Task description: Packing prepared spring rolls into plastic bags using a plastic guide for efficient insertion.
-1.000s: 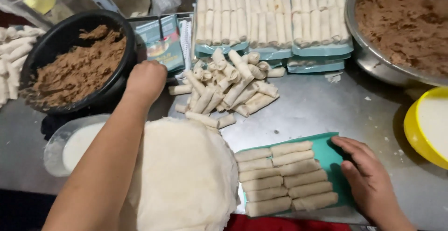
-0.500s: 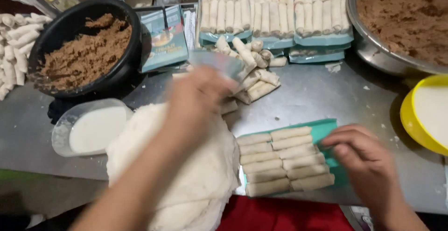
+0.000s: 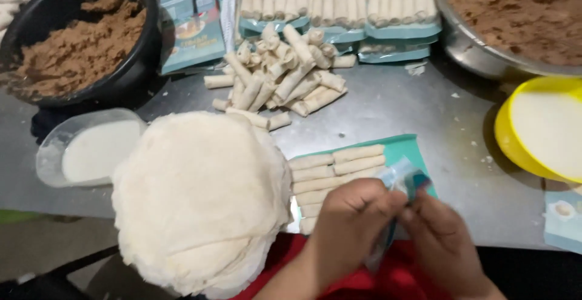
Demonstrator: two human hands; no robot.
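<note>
Fingers of both hands, left hand (image 3: 351,215) and right hand (image 3: 439,236), pinched on a clear plastic bag (image 3: 397,182) over the teal tray (image 3: 403,148) of rolls.

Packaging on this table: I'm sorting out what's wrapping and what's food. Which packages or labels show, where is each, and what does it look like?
Printed bags: flat teal stack with a food picture, top left beside the black bowl.
Clear bag: teal-printed, blurred, held between left hand and right hand.
Teal trays: stacked under rows of rolls, top centre.
Pale label: light blue, right edge, partly cut off.
</note>
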